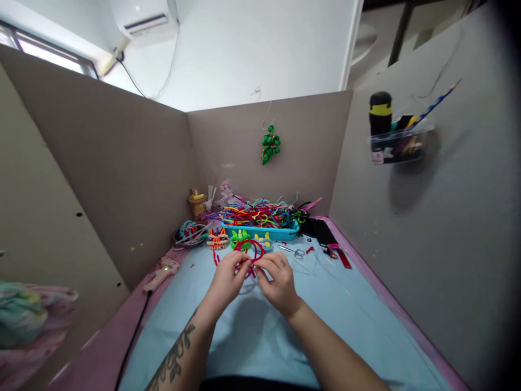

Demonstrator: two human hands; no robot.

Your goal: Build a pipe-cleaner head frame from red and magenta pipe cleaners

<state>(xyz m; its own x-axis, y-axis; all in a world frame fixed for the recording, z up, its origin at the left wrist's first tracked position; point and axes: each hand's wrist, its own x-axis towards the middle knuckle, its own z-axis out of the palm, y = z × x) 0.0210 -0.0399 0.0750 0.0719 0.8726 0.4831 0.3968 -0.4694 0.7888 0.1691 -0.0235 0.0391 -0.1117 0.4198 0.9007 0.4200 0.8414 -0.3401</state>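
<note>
Both hands meet above the blue table cover, pinching red pipe cleaners [257,245] that curve up in loops behind the fingertips. My left hand [233,271] grips them from the left with thumb and forefinger. From the right, my right hand [279,277] pinches close beside it; the exact spot between the fingertips is too small to make out. Just behind the loops sit an orange striped pipe-cleaner figure [217,238], a green one [240,239] and a blue-and-yellow one [264,241].
A blue tray [280,233] heaped with coloured pipe cleaners stands at the back. Scissors [299,253] lie right of the hands, near a black flat object [321,231]. A pink glue gun [161,273] with a cord rests at left, below a round dish [189,236]. Grey partitions enclose the table.
</note>
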